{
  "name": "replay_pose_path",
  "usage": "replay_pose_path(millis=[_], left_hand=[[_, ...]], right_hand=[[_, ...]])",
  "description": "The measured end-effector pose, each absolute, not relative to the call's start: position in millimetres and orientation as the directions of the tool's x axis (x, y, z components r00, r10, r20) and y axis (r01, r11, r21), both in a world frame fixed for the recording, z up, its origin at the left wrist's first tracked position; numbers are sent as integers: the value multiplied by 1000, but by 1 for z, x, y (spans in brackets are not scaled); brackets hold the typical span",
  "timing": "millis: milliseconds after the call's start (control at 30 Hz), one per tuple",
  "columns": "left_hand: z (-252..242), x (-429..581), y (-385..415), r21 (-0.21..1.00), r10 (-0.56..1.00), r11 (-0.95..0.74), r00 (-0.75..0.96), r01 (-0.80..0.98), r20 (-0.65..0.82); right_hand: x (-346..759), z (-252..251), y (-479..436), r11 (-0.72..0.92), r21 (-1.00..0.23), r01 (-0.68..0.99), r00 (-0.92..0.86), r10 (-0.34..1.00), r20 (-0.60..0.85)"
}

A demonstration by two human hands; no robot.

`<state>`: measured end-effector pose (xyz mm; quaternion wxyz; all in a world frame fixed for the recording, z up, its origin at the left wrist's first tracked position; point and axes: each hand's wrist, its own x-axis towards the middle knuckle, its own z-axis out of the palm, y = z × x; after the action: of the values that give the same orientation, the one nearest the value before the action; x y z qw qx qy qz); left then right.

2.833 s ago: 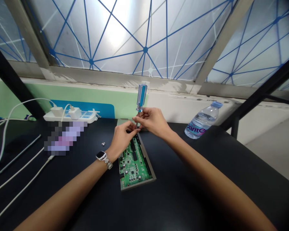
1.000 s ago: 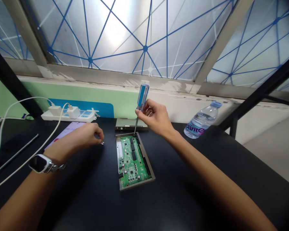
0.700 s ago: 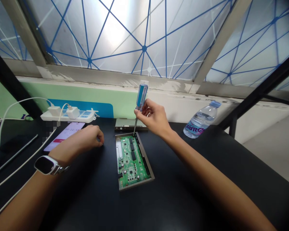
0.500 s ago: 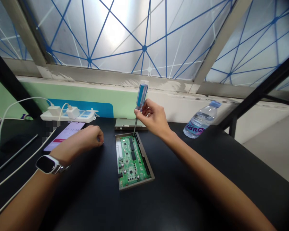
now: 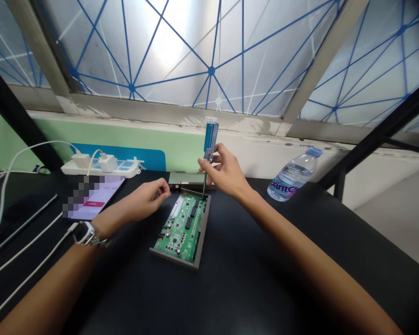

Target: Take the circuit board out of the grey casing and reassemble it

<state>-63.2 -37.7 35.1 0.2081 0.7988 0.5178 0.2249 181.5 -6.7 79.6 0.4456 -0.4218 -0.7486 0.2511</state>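
A green circuit board (image 5: 183, 228) in a grey metal frame lies slanted on the black table. My right hand (image 5: 226, 172) grips a screwdriver (image 5: 211, 137) with a blue, clear handle, held nearly upright. Its tip touches down at the board's far right corner. Left of that far end, my left hand (image 5: 150, 197) hovers just off the frame, thumb and fingers curled towards each other; whether something small is between them cannot be made out. Behind the board lies a flat metal piece (image 5: 186, 178), partly hidden by the frame.
A water bottle (image 5: 293, 177) leans at the right, near the wall. At the left are a phone (image 5: 101, 200), a white power strip (image 5: 125, 170) with two plugs, white cables and a thin grey rod (image 5: 28, 223). Black table supports flank both sides.
The board has turned, its near end swinging left. My left hand has moved right and up towards it, its fingers loosening a little. The screwdriver has shifted slightly right and stands more upright.
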Motion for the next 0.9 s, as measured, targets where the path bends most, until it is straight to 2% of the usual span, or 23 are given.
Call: replay_pose_path(millis=[133,233,400,533,633,733,833,900], left_hand=[[16,-41,-36,626,861,-506,390,593,326],[5,-31,-34,643,849,-514,443,567,289],[2,-34,-33,649,869,-475,433,594,240],[2,-35,-37,707,879,-449,413,546,238],[4,-32,-39,771,899,-419,340,479,277],[7,-30,-37,856,945,-321,192,404,264],[10,-29,-34,954,980,-195,70,227,184],[10,-30,-33,990,991,-124,61,66,120]], right_hand=[[184,75,-2,484,-789,379,-380,859,344],[184,72,0,490,-780,389,-405,852,333],[186,69,4,542,-752,376,-415,824,387],[191,67,10,509,-797,325,-427,831,357],[192,70,10,495,-829,259,-428,828,361],[189,78,5,485,-862,146,-403,825,396],[184,85,-2,435,-901,-3,-383,831,403],[181,87,-5,417,-905,-78,-372,830,415]])
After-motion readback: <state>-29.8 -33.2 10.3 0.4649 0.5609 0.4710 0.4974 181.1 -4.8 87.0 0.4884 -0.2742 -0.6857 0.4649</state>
